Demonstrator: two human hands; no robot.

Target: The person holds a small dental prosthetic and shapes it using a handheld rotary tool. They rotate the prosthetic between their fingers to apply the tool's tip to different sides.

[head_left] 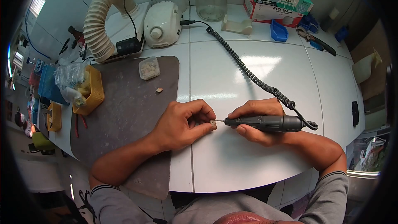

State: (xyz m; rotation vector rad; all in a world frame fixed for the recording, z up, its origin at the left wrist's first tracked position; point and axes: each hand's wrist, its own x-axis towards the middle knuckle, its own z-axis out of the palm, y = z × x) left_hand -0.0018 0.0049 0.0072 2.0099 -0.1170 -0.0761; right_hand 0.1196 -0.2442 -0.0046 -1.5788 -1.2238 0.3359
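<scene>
My right hand (261,120) is wrapped round a black rotary tool handpiece (269,123), held level with its thin metal bit (219,120) pointing left. Between the thumb and fingertips of my left hand (184,122) is a small pale piece (213,122), too small to name for certain. The bit's tip meets this piece, or comes very close to it. A black coiled cord (244,68) runs from the handpiece's rear end to a white control box (163,24) with a round knob. Both hands are over the white tiled table (244,166).
A dark mat (132,128) covers the table's left side, bearing a small clear tub (149,68) of pale pieces and one loose chip (159,90). Behind stand a ribbed hose (99,20), a glass jar (210,0) and boxes (273,4). A yellow basket (97,91) sits left.
</scene>
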